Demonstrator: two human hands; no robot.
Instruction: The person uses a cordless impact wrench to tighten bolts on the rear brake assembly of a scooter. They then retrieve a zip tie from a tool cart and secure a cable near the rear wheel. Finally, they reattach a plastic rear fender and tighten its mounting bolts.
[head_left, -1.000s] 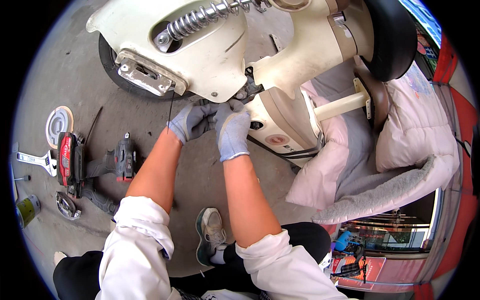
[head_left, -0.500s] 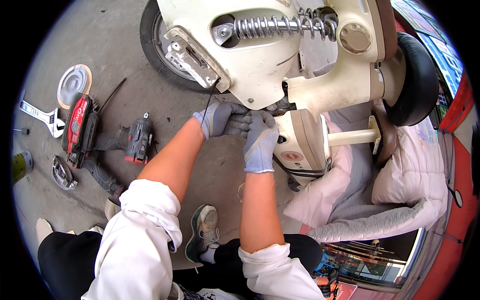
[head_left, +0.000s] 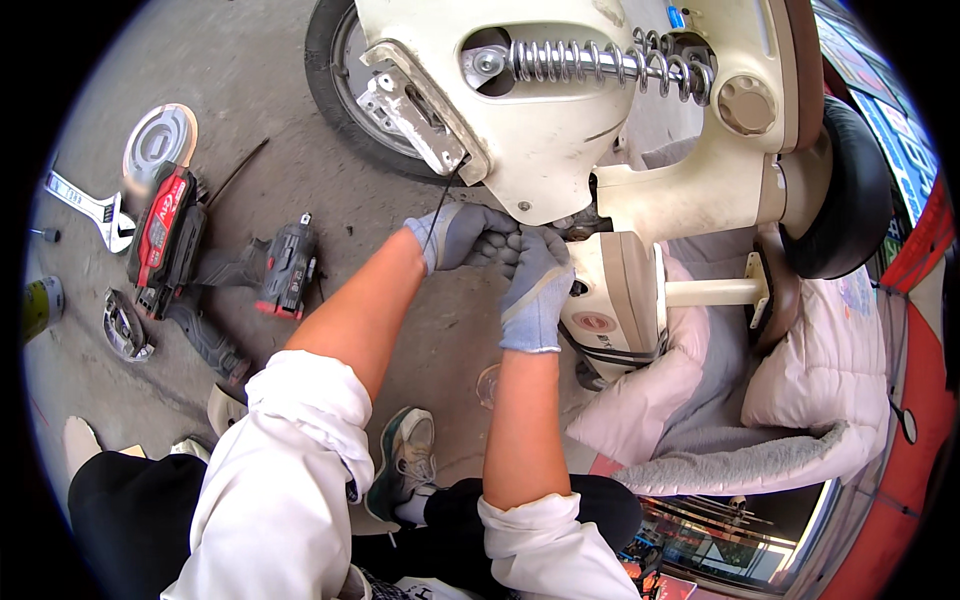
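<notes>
A cream scooter [head_left: 550, 140] lies tipped over in front of me, its coil-spring shock absorber [head_left: 580, 62] exposed. Both my hands wear grey-blue work gloves and meet beside the gap between the scooter's rear body and a cream-and-brown panel section [head_left: 610, 300]. My left hand [head_left: 463, 238] is closed, its curled fingers against those of my right hand [head_left: 540, 270], also closed. Whatever they pinch is hidden by the gloves. A thin black cable [head_left: 440, 212] runs from the metal bracket [head_left: 415, 115] down past my left wrist.
On the concrete at left lie a red-and-black power tool [head_left: 165, 240], a cordless impact wrench [head_left: 288, 265], an adjustable wrench [head_left: 95, 208] and a round disc [head_left: 160, 145]. A pink padded cover [head_left: 810, 360] drapes at right. My shoe [head_left: 405, 465] is below my hands.
The view has shifted, so the scooter and tools sit a little farther right in it. My hands stay together at the same gap, with only slight finger movement.
</notes>
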